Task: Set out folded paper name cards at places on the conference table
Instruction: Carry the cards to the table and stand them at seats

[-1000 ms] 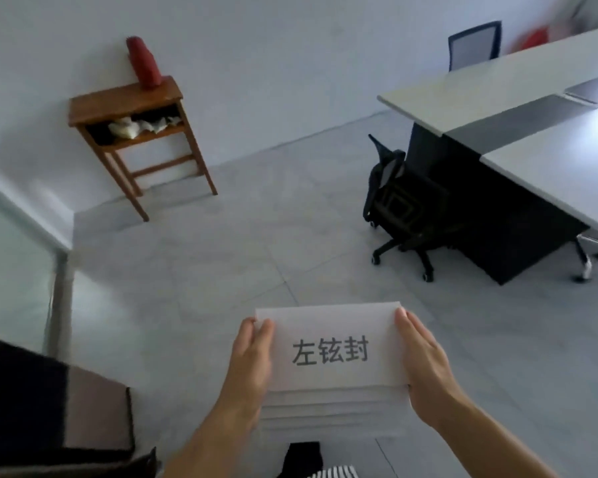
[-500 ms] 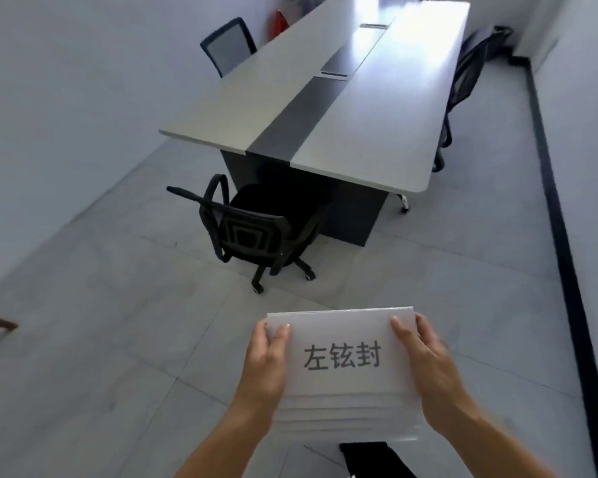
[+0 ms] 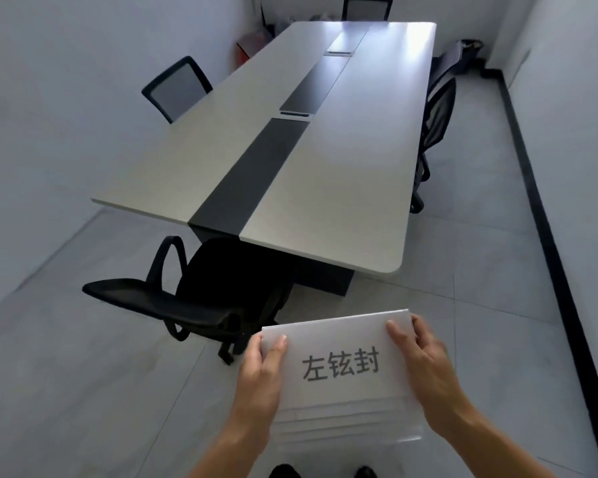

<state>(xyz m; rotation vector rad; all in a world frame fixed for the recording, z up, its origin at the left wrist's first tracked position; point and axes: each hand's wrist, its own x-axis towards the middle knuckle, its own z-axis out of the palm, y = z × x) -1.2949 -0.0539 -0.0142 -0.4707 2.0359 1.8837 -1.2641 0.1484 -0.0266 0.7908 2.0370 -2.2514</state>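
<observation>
I hold a stack of several folded white name cards in front of me, low in the view. The top card shows three printed grey characters. My left hand grips the stack's left edge and my right hand grips its right edge. The long conference table, white with a dark grey centre strip, stretches away ahead of the cards. No cards are visible on its top.
A black office chair stands at the table's near end, between me and the table. Another chair sits on the left side, one at the far end, and more along the right. Walls close both sides; a black baseboard runs right.
The view has swung from a wooden side table and room corner round to face the conference table, which is now closer and centred. Both hands keep the same grip on the stack.
</observation>
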